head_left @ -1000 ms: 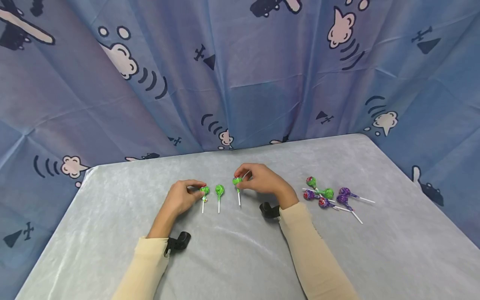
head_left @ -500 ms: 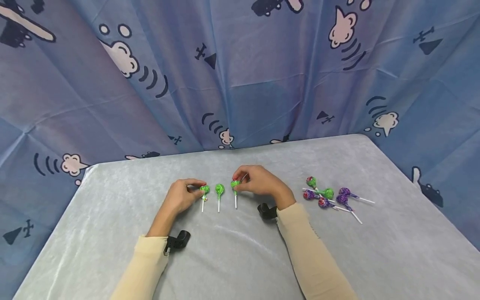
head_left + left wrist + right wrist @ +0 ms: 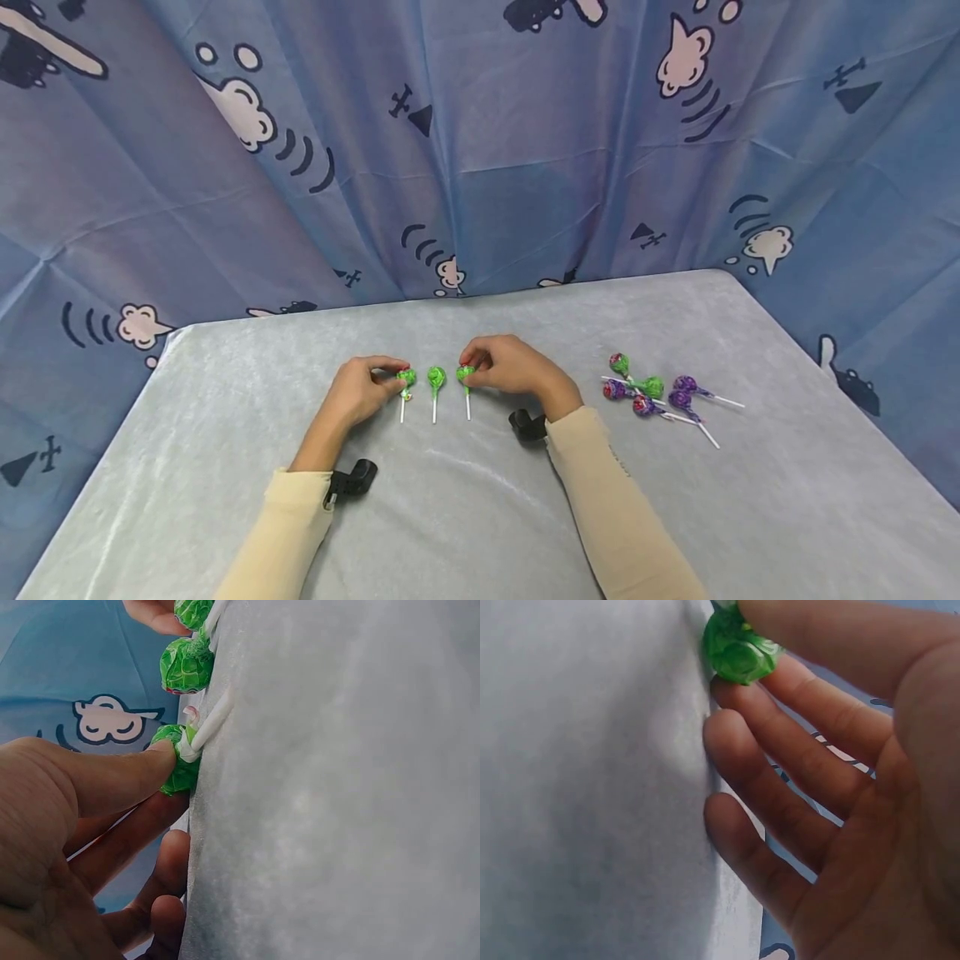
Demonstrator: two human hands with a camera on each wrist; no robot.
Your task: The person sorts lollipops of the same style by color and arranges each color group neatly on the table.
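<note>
Three green-wrapped lollipops lie in a row on the table, sticks pointing toward the person. My left hand (image 3: 358, 392) pinches the head of the left lollipop (image 3: 407, 377) between thumb and fingers; its white stick and twisted wrapper show in the left wrist view. Between the hands lies the middle lollipop (image 3: 436, 379), touched by neither. At the row's right end my right hand (image 3: 513, 367) pinches the head of the right lollipop (image 3: 466, 375). In the right wrist view that green head (image 3: 741, 652) sits under the thumb, partly covered, with the other fingers spread along the tabletop.
To the right lies a loose pile of lollipops, with green (image 3: 650, 387) and purple (image 3: 684, 383) wrappers and crossing sticks. A pale cloth (image 3: 450, 517) covers the table. Behind and to the right hangs a blue patterned curtain (image 3: 517, 150).
My right hand has moved left and slightly toward the person, bringing its lollipop closer to the middle one and level with the row. The left hand keeps its pinch in place.
</note>
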